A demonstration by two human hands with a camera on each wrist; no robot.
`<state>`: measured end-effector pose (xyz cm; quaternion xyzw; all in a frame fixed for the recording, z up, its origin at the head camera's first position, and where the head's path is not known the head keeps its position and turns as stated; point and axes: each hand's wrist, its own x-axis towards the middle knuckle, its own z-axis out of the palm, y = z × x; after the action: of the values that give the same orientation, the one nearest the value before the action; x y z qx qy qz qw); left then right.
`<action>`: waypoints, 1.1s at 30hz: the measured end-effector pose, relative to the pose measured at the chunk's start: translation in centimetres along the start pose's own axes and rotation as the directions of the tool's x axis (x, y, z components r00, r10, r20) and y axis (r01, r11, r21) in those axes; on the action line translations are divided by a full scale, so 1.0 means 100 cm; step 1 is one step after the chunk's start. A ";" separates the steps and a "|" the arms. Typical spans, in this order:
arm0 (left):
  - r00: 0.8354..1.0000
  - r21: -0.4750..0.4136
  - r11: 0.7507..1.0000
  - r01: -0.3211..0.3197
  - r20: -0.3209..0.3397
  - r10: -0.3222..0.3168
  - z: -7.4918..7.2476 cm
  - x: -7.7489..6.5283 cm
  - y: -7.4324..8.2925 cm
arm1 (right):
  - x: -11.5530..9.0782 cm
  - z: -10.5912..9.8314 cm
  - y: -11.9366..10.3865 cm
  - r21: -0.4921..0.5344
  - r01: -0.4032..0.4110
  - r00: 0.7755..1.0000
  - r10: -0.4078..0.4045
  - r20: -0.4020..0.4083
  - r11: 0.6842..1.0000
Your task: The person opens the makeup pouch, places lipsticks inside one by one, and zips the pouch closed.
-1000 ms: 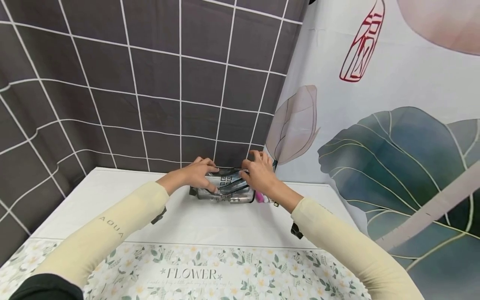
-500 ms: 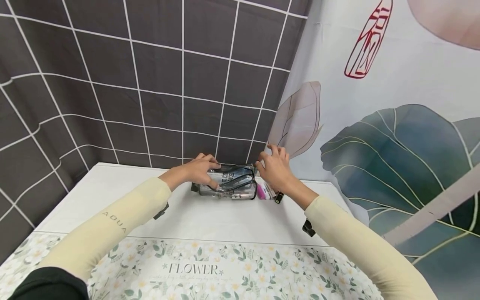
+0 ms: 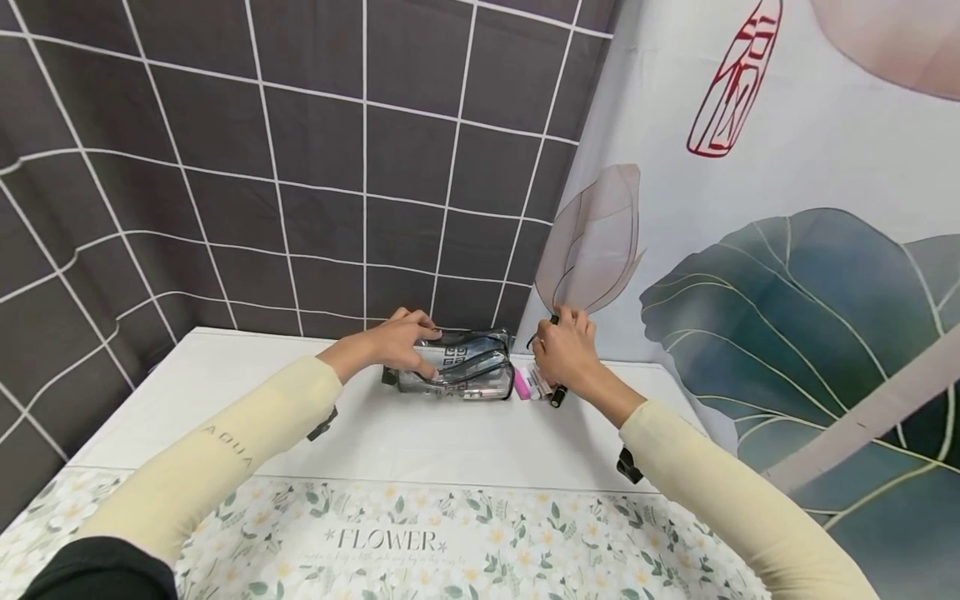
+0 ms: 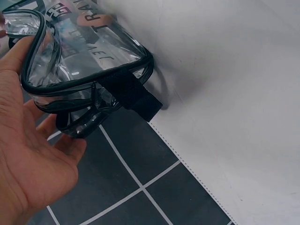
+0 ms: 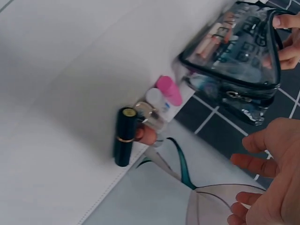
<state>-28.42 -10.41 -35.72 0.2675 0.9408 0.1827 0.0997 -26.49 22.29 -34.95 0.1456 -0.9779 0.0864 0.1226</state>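
A clear toiletry bag (image 3: 480,367) with black piping and printed lettering lies against the tiled-pattern backdrop. My left hand (image 3: 401,342) grips its left part, thumb in front and fingers behind. A black strap (image 4: 131,91) sticks out from that end in the left wrist view. Through the plastic, several cosmetic items show. My right hand (image 3: 567,350) hovers just right of the bag, fingers loosely bent with nothing in them (image 5: 276,173). Below it lie a pink-capped item (image 5: 168,90), a white-capped bottle (image 5: 154,98), a clear bottle (image 5: 152,116), a small reddish bottle (image 5: 146,134) and a black tube with a gold band (image 5: 124,137).
The white table surface (image 3: 360,450) stretches in front of the bag. A floral mat (image 3: 375,558) covers its near edge. Behind stands a dark grid-patterned sheet (image 3: 315,133); a white curtain with leaf prints (image 3: 675,192) hangs at the right.
My right hand has left the right end of the bag and moved right, then slightly down over the small cosmetics. The left hand keeps its grip on the bag.
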 end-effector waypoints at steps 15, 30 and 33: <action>1.000 0.016 1.000 -0.006 -0.006 0.007 0.004 -0.001 -0.003 | -0.017 0.022 0.017 -0.077 -0.079 0.985 0.090 0.145 0.994; 1.000 0.028 1.000 -0.003 -0.008 0.004 0.000 0.002 0.001 | -0.024 0.027 0.024 -0.138 -0.135 0.933 0.172 0.315 0.981; 1.000 0.027 1.000 0.000 -0.007 0.000 0.001 0.001 -0.001 | -0.027 0.031 0.024 -0.141 -0.138 0.932 0.177 0.317 0.980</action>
<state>-28.52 -10.34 -35.88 0.2684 0.9435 0.1707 0.0927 -25.39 24.61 -38.99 0.0717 -0.9965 0.0135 -0.0407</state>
